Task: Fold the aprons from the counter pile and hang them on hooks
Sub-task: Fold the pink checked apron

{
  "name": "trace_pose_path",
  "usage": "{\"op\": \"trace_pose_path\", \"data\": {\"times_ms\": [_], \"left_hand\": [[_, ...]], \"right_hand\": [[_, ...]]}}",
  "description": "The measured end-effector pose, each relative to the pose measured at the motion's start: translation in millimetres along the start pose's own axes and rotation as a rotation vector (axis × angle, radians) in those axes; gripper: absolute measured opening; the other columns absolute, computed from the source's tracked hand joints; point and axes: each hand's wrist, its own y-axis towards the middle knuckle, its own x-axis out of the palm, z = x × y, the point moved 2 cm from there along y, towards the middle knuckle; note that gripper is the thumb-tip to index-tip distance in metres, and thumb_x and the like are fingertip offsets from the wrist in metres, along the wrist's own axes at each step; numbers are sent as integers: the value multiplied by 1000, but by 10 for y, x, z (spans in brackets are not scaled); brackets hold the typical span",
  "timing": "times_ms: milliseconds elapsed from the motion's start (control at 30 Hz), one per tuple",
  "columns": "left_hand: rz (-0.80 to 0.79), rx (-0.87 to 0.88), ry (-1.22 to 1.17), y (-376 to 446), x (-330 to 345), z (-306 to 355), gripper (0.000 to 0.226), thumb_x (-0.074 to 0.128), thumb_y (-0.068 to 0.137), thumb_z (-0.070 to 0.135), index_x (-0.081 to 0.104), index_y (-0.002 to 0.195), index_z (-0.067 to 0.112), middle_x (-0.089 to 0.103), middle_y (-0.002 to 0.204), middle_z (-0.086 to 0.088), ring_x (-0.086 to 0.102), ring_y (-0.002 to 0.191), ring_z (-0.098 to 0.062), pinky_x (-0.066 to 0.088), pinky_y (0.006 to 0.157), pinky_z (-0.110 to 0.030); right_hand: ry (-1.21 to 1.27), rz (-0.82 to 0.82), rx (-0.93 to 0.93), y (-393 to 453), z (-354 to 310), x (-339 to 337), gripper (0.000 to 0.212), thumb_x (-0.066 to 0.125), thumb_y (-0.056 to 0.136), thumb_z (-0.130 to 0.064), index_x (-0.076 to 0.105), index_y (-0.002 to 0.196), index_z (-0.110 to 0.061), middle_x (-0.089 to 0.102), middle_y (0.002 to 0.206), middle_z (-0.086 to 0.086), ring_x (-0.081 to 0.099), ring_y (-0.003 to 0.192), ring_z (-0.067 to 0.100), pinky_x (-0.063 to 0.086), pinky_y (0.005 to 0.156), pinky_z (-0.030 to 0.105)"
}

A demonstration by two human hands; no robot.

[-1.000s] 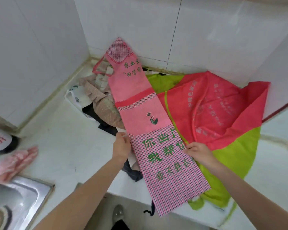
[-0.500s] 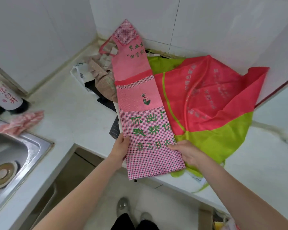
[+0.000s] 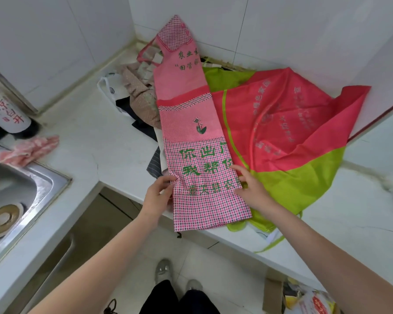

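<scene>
At the near edge of the white stone counter, a long pink checked cloth apron with green printed characters is being held by both hands, folded into a narrow strip. Its left edge is being pinched by the left hand, with the cloth puckering at the fingertips, while its right edge is being gripped by the right hand; the hands are being kept apart, one on each side. The checked hem is hanging over the counter edge. Just beside it on the right, a red and lime-green thin fabric apron is lying spread out. Farther back, in the tiled corner, a heap of beige and dark cloths is being partly covered by the pink apron's bib
</scene>
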Motion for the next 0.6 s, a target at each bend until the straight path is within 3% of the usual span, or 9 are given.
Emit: {"op": "trace_pose_path", "data": {"times_ms": [100, 167, 233, 267, 333, 367, 467, 500, 600], "left_hand": [[-24, 56, 48, -16, -28, 35, 11, 43, 99, 16, 49, 93, 25, 67, 105, -11, 68, 88, -24, 57, 82, -39], [-49, 87, 83, -43, -33, 50, 15, 39, 100, 16, 45, 94, 27, 67, 103, -6, 69, 83, -20, 59, 73, -31], [-153, 118, 139, -51, -45, 27, 17, 43, 98, 14, 45, 99, 31, 67, 103, -3, 70, 83, -21, 60, 69, -33], [-206, 129, 178, -61, -52, 17, 19, 45, 98, 12, 45, 100, 31, 68, 102, -3, 70, 83, -21, 60, 67, -33], [-210, 135, 239, -52, -75, -11, 16, 47, 96, 9, 51, 97, 25, 69, 99, -5, 70, 82, -19, 59, 64, -29], [-173, 117, 220, -35, -85, -23, 13, 49, 96, 9, 55, 94, 21, 70, 98, -7, 70, 79, -18, 59, 63, -27], [-111, 4, 34, -33, -76, -16, 10, 56, 92, 11, 65, 88, 12, 70, 90, -7, 68, 67, -11, 56, 60, -19], [-111, -17, 9, -32, -76, -17, 10, 57, 91, 12, 67, 88, 11, 70, 88, -5, 66, 65, -10, 55, 59, -17], [-109, -96, -11, -10, -114, -9, 13, 59, 89, 17, 70, 88, 10, 68, 85, -6, 58, 63, -13, 51, 55, -16]], "right_hand": [[149, -82, -3, -6, 100, -106, 43, 43, 92, 10, 62, 106, -26, 57, 111, 0, 56, 111, 27, 51, 86, 35], [109, -154, -16, -29, 161, -166, 44, 37, 93, 13, 67, 102, -17, 60, 118, 5, 58, 109, 23, 51, 90, 27], [-289, -158, -208, -19, 197, -229, 52, 36, 91, 15, 59, 124, -17, 54, 131, 6, 53, 108, 12, 43, 91, 14], [-527, -187, -311, 1, 231, -229, 62, 38, 89, 16, 47, 137, -21, 49, 136, 3, 47, 113, 11, 37, 95, 14], [-879, -235, -416, 9, 305, -197, 81, 42, 84, 17, 23, 149, -28, 38, 141, -1, 35, 121, 16, 37, 99, 24], [-989, -188, -487, 9, 320, -185, 86, 49, 80, 15, 21, 149, -28, 37, 140, 1, 34, 119, 18, 42, 95, 28], [-1161, 81, -677, 18, 285, -158, 88, 70, 57, 8, 44, 135, -24, 50, 117, 9, 39, 98, 21, 51, 71, 33], [-1182, 143, -769, 21, 264, -130, 83, 65, 54, 9, 51, 129, -22, 53, 114, 12, 40, 97, 23, 51, 71, 36], [-1212, 83, -974, 43, 103, -47, 67, 56, 51, 4, 68, 112, -20, 63, 115, 13, 45, 108, 29, 50, 85, 44]]}}
